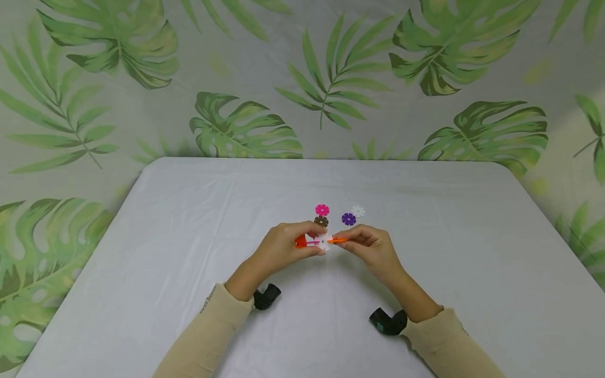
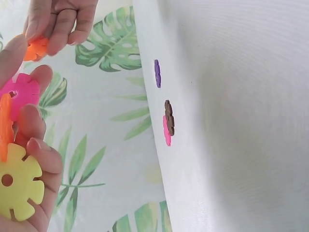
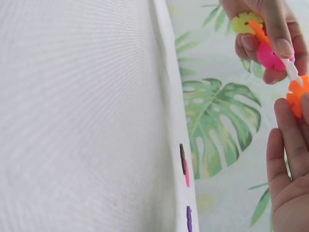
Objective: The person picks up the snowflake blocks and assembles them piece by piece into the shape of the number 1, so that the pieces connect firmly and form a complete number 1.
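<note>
My left hand [image 1: 283, 244] grips a short chain of notched plastic flower discs. The chain runs from a yellow disc [image 2: 21, 186] in the palm through an orange disc [image 3: 259, 33] and a pink disc [image 3: 270, 55] to a white disc [image 1: 323, 242], which the thumb and fingers hold. Across from it, my right hand [image 1: 375, 245] pinches another orange disc [image 3: 296, 99] between thumb and fingertips. In the head view that orange disc is edge-on, its near end right at the white disc's rim. Both hands are raised over the table's middle.
Beyond the hands, a pink disc [image 1: 322, 209] and a brown disc [image 1: 321, 221] lie overlapping on the white-covered table [image 1: 189, 210]. To their right, a purple disc [image 1: 348, 219] lies against a white loose disc [image 1: 359, 211]. A leaf-patterned cloth hangs behind.
</note>
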A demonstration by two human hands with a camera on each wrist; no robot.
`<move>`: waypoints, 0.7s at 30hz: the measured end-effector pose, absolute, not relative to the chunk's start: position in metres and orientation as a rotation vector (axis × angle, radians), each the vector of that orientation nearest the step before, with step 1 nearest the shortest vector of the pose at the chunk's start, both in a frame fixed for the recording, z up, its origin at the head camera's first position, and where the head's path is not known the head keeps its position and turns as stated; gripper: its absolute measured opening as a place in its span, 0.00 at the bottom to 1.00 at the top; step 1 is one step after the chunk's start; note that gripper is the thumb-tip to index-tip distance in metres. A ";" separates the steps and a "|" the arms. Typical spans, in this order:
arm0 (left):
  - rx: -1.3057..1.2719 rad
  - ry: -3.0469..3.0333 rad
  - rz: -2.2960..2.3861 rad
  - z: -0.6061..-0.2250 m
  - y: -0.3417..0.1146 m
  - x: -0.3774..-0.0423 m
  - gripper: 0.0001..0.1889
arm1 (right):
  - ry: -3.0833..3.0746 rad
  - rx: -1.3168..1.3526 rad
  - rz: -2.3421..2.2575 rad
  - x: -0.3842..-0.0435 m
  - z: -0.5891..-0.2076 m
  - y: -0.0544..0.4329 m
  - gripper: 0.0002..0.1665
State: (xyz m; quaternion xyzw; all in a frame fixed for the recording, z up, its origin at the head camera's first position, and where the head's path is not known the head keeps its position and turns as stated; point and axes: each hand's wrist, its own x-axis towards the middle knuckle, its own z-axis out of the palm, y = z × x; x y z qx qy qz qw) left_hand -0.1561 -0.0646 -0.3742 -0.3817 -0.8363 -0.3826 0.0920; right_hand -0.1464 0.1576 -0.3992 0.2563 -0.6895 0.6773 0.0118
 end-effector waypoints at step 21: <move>-1.152 -2.601 -0.934 -0.370 -0.068 -0.156 0.22 | -2.134 0.847 2.078 -0.147 -0.400 0.155 0.09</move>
